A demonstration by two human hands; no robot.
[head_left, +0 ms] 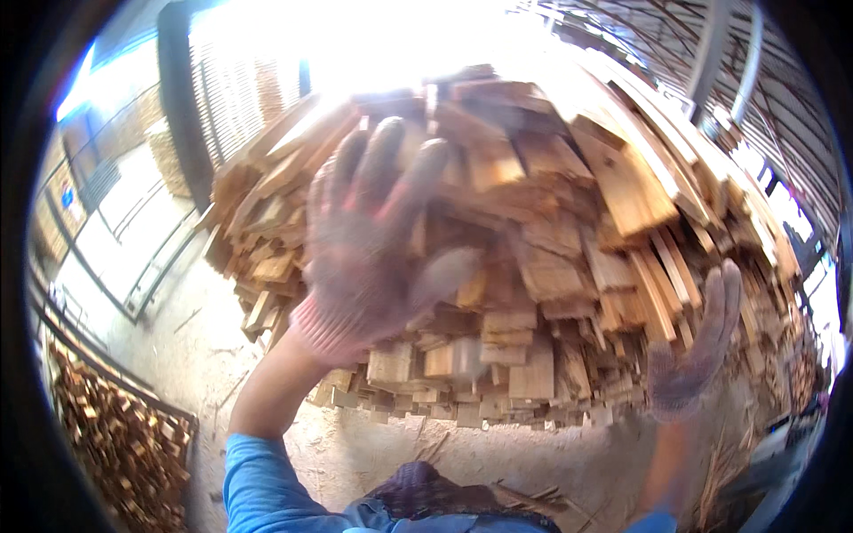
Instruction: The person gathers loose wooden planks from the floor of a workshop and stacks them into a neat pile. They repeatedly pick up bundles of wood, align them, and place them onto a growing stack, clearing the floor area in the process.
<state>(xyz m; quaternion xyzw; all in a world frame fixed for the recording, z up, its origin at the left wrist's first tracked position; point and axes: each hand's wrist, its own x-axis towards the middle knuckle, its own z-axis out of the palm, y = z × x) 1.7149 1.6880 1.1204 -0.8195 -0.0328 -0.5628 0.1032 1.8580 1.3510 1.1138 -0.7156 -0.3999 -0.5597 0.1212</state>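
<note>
A large pile of sawn wood boards fills the middle, its rough cut ends facing me. My left hand, in a pale knit glove with a pinkish cuff, is raised before the left-centre of the pile. Its fingers are spread and hold nothing, though motion blurs them a little. Whether it touches the wood I cannot tell. On the right, my right hand, gloved likewise, is up with straight fingers and the thumb apart, nothing in it. Near it, thick boards jut out from the stack.
At the lower left, a metal-framed bin holds many short wood offcuts. Metal railings and a dark post stand on the left. Splinters and sawdust lie on the concrete floor. Roof posts rise at the right.
</note>
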